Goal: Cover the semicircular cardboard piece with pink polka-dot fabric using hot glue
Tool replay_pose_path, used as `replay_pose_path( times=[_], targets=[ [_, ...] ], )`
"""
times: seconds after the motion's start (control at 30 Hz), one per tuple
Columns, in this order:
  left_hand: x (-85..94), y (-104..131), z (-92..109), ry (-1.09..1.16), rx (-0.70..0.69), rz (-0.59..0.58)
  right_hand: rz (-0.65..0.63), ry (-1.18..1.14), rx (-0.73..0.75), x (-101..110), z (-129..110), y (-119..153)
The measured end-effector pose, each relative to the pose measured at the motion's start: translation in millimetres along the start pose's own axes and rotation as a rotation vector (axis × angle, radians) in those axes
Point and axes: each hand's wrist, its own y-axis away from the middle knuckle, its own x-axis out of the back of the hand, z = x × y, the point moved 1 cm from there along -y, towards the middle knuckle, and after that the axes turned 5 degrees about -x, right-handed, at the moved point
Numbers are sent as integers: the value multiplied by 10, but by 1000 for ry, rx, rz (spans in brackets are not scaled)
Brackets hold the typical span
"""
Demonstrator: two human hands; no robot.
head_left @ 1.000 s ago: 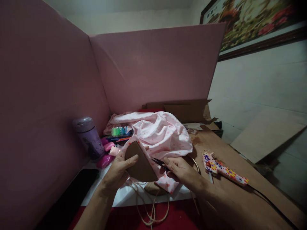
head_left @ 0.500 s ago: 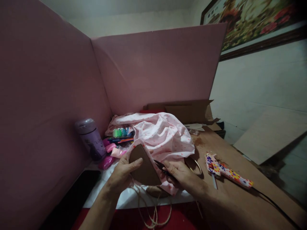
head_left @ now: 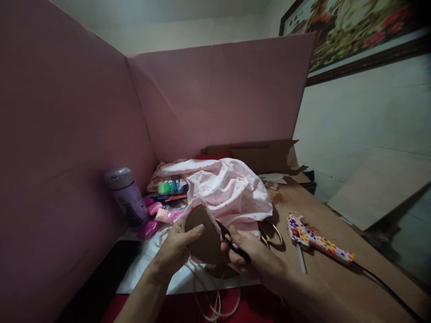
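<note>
My left hand (head_left: 183, 244) grips a brown cardboard piece (head_left: 204, 237) with one curved side, thumb on its face and fingers behind. Pale pink spotted fabric (head_left: 232, 193) shows along the cardboard's upper edges and lies in a loose heap behind it. In my right hand (head_left: 247, 249) are small black snips (head_left: 230, 240), their tip at the fabric by the cardboard's right edge; whether the blades are apart is hard to see. Loops of jute twine (head_left: 217, 305) hang below, beside another brown piece (head_left: 220, 271) partly hidden under the hands.
Gold-handled scissors (head_left: 274, 235) lie to the right of the fabric. Farther right is a flower-patterned glue gun (head_left: 316, 240) with its cord. A purple bottle (head_left: 128, 197), pink packets (head_left: 150, 228) and a green-blue packet (head_left: 168, 186) stand left. Cardboard (head_left: 249, 154) lies at the back.
The snips have shifted slightly right and turned more steeply, with my right hand lower. The cardboard has moved a little right, and more of the gold scissors' handles shows.
</note>
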Motion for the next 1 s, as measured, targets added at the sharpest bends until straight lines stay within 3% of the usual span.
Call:
replay_pose_path(
  times=[0.5, 0.7, 1.0],
  targets=[
    [-16, 0, 1, -14, -14, 15, -26, -130, -102, 20, -6, 12],
    [-20, 2, 0, -8, -17, 52, -82, -219, -243, 38, -17, 37],
    [-3, 5, -18, -21, -26, 45, -111, -402, -260, 51, 41, 6]
  ],
)
